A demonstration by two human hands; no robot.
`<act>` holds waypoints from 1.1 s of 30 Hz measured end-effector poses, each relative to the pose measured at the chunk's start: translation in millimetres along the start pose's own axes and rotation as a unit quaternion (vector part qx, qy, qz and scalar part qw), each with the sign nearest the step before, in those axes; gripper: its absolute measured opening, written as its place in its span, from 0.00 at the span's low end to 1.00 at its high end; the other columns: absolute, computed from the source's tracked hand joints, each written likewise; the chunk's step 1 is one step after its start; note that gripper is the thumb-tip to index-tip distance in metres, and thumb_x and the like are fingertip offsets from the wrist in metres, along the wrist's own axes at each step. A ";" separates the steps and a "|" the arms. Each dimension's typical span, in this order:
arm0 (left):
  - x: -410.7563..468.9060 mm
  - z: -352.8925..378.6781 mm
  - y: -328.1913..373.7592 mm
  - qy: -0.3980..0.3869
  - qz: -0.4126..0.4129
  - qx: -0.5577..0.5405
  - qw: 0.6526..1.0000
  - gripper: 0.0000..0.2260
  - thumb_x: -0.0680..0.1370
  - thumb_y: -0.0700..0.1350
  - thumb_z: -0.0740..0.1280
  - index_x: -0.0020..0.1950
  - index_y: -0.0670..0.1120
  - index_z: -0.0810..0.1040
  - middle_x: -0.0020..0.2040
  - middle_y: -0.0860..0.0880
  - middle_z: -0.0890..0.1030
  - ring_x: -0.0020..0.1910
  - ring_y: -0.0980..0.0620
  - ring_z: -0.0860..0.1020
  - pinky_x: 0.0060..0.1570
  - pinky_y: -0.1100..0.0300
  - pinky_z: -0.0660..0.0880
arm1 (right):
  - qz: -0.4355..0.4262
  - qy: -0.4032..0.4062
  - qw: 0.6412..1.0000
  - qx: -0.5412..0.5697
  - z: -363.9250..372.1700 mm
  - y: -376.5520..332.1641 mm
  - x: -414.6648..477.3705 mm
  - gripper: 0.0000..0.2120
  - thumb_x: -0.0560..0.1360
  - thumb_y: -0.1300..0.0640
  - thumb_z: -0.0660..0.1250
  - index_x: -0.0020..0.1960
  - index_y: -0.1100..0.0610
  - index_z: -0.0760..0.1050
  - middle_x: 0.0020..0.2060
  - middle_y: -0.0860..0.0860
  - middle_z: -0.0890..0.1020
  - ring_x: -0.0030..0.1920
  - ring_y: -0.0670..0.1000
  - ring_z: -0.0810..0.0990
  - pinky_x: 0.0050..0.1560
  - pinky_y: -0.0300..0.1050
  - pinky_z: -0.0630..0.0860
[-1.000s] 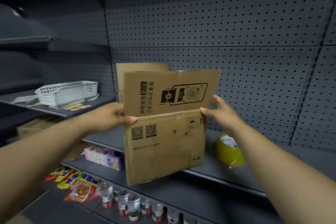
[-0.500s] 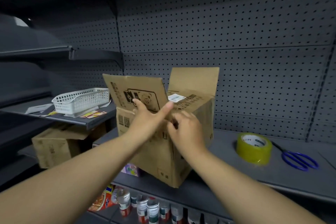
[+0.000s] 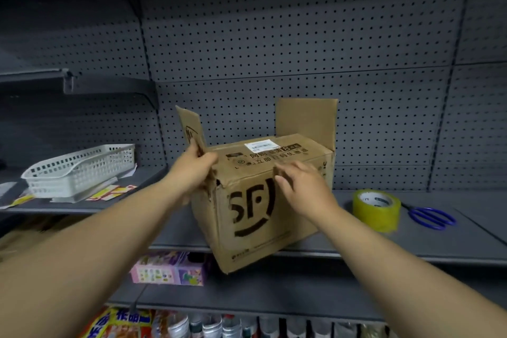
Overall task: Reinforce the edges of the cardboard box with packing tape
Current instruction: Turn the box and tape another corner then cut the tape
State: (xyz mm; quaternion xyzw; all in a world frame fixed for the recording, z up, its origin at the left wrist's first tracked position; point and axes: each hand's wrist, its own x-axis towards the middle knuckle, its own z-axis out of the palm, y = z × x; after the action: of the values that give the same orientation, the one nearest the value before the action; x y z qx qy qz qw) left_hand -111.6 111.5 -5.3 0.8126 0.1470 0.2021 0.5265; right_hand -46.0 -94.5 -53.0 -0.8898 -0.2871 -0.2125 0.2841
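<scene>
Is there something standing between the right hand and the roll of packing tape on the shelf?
Nothing visible does. The right hand rests on the cardboard box, and the yellow tape roll lies to its right on bare shelf. The blue scissors lie beyond the roll, not in the path.

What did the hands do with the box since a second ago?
The cardboard box, held up flat a second ago, now stands opened on the shelf. The left hand grips the left flap, the right hand presses the front flap down. The tape roll stays untouched.

Brown box (image 3: pixel 263 200), yellow tape (image 3: pixel 376 210), blue scissors (image 3: pixel 432 217)
</scene>
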 end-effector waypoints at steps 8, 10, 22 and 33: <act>44.4 -8.5 -11.9 -0.016 0.031 -0.055 0.998 0.09 0.79 0.46 0.58 0.57 0.47 0.72 0.47 0.44 0.78 0.47 0.45 0.76 0.49 0.49 0.76 | 0.015 -0.007 0.998 -0.064 21.3 -6.3 20.0 0.21 0.78 0.46 0.57 0.70 0.46 0.63 0.68 0.47 0.68 0.70 0.49 0.62 0.69 0.50 0.61; 56.0 -5.5 -15.2 -0.013 0.032 -0.058 0.998 0.11 0.79 0.47 0.57 0.59 0.48 0.72 0.49 0.46 0.79 0.48 0.46 0.77 0.52 0.47 0.75 | 0.018 -0.013 0.997 -0.072 25.2 -6.3 25.7 0.21 0.78 0.46 0.56 0.70 0.46 0.63 0.69 0.48 0.67 0.70 0.50 0.61 0.70 0.51 0.61; 99.2 10.1 -31.8 0.015 0.009 -0.073 0.997 0.13 0.80 0.49 0.59 0.61 0.46 0.72 0.52 0.48 0.79 0.51 0.50 0.76 0.60 0.50 0.71 | -0.016 -0.018 0.995 -0.096 43.0 0.1 54.6 0.22 0.78 0.45 0.54 0.71 0.47 0.61 0.71 0.49 0.65 0.72 0.52 0.59 0.72 0.50 0.56; 107.0 -4.3 -57.4 -0.061 0.003 -0.033 0.998 0.23 0.76 0.62 0.57 0.57 0.44 0.75 0.54 0.43 0.80 0.54 0.44 0.77 0.56 0.49 0.75 | -0.172 -0.045 0.969 -0.170 86.0 -73.2 88.6 0.22 0.76 0.46 0.60 0.68 0.51 0.67 0.59 0.53 0.72 0.63 0.56 0.66 0.66 0.51 0.61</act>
State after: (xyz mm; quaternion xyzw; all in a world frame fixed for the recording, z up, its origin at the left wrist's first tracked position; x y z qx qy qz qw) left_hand -21.5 186.4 -37.8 0.8058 0.1055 0.1583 0.5608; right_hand -7.8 43.4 -41.3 -0.8710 -0.4076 -0.2637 0.0749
